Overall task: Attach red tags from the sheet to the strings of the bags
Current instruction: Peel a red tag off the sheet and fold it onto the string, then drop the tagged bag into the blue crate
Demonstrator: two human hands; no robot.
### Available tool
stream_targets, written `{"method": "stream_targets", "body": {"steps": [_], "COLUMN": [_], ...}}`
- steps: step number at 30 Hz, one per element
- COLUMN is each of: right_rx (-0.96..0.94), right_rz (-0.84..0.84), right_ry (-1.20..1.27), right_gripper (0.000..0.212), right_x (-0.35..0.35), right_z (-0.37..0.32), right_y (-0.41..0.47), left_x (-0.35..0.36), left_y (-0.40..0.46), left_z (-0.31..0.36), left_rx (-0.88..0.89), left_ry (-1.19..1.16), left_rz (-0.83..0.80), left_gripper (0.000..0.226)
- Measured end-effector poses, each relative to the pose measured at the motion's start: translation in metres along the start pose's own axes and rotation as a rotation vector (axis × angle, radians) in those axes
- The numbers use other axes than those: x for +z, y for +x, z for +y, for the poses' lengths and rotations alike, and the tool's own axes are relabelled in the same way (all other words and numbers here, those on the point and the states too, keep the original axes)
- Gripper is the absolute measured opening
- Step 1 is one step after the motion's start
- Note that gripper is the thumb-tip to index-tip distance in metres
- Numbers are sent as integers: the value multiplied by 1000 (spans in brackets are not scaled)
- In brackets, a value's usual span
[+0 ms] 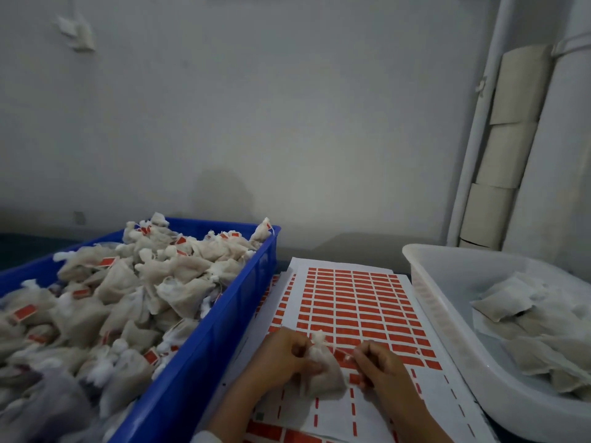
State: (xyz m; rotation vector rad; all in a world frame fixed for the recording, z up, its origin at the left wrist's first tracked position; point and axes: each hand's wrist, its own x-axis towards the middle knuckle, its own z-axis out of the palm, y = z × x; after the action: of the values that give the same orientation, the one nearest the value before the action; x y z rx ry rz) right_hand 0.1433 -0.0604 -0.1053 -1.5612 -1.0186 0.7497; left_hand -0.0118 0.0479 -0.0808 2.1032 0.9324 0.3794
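Note:
A white sheet of red tags lies on the table in front of me, its near rows stripped bare. My left hand grips a small whitish cloth bag by its gathered neck, just above the sheet. My right hand pinches the bag's thin string just right of the bag, over the sheet's lower rows. Whether a tag sits between those fingers is hidden.
A blue crate on the left is heaped with bags carrying red tags. A white tub on the right holds several untagged bags. More tag sheets lie under the top one. A grey wall stands behind.

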Motion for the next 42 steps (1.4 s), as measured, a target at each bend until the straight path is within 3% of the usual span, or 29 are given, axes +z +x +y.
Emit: {"method": "stream_targets", "body": {"steps": [2,3,4,6,7,10,14,18,21,23,25,31,34,37,40,42], "right_rx": [-4,-2,3,14,18,15,3,-23,-30,-38,-43,-53,-35,-32,-33,-42], "right_rz": [-3,1,6,9,8,2,-1,-3,2,9,9,8,14,14,19,28], "right_ry": [-7,-14,-18,-14,-10,-1,-31,-60,-66,-85,-97,-112,-98,-94,-79,-67], "right_gripper": [19,19,19,20,20,20,20,19,18,17,17,16,16,17,16,15], "right_x": [0,0,0,0,0,-1,-1,-1,-1,-1,0,1,1,1,1,1], "right_z": [1,1,2,3,4,6,7,10,11,13,13,14,13,11,9,8], "right_y": [0,0,0,1,2,3,4,4,5,5,5,6,5,6,7,6], "left_x": [-5,-6,-10,-21,-27,-57,-111,-143,-162,-172,-174,-159,-154,-149,-126,-99], "left_y": [1,5,6,6,4,6,6,-7,-15,-18,-17,-10,-11,-15,-21,-23], "left_z": [14,17,21,31,36,55,56,21,9,10,8,2,9,42,84,101], "left_rx": [51,143,126,1,-18,3,-89,-338,-599,-697,-691,-685,-650,-509,-274,-148], "left_ry": [-174,-224,-223,-75,-79,-145,-65,83,421,481,481,491,559,712,821,822], "left_rz": [-273,-250,-69,489,665,926,1060,954,585,384,307,332,557,743,765,773], "left_gripper": [25,23,17,8,15,26,17,16,48,69,75,66,67,55,33,30]}}
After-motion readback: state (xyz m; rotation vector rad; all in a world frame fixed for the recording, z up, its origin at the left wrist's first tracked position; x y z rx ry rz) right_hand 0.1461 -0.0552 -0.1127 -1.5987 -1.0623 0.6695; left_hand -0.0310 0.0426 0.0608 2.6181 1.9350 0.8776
